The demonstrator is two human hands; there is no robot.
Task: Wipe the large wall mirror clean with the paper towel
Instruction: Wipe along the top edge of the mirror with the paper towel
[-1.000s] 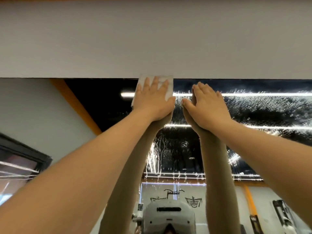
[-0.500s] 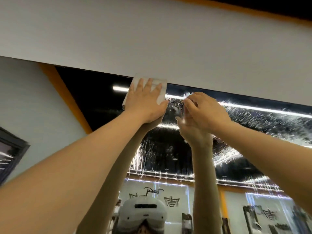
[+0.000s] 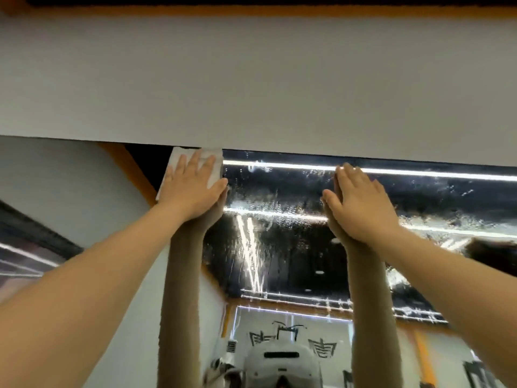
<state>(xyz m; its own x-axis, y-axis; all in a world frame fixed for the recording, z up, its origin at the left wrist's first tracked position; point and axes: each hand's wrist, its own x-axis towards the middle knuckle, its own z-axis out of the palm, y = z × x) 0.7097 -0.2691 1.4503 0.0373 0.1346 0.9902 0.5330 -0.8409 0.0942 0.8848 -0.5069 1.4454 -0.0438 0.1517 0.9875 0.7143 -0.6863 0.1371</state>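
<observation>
Left hand (image 3: 193, 186): raised overhead on a fully stretched bare arm, palm flat and fingers straight, spread slightly, pressing the paper towel (image 3: 179, 161) against the mirror (image 3: 279, 228). Fingertips reach almost to the mirror's top edge; the thumb juts out toward the right hand. Nothing is gripped, only pressed.

Right hand (image 3: 361, 203): likewise raised on an outstretched arm, fingers straight and close together, pointing up and a little toward the left hand, palm laid on the bare wet glass just below the mirror's top edge. It carries nothing. The two hands sit well apart along that edge, each meeting its own reflection at the glass.

Paper towel: white, folded to a flat rectangular pad, lying flush on the mirror directly under its top edge. Its upper border touches that edge. The long axis runs from the top edge downward, leaning slightly away from the right hand; the lower corner shows beside the left wrist. Most of the pad is covered by the hand.

Mirror: wall-mounted, its top edge running straight beneath a broad pale wall band (image 3: 251, 79). The glass between the hands, and beyond the right hand, is speckled with droplets and runs of liquid; the glass on the far side of the towel looks dry. Low in the mirror, a white headset (image 3: 282, 365) appears in reflection.
</observation>
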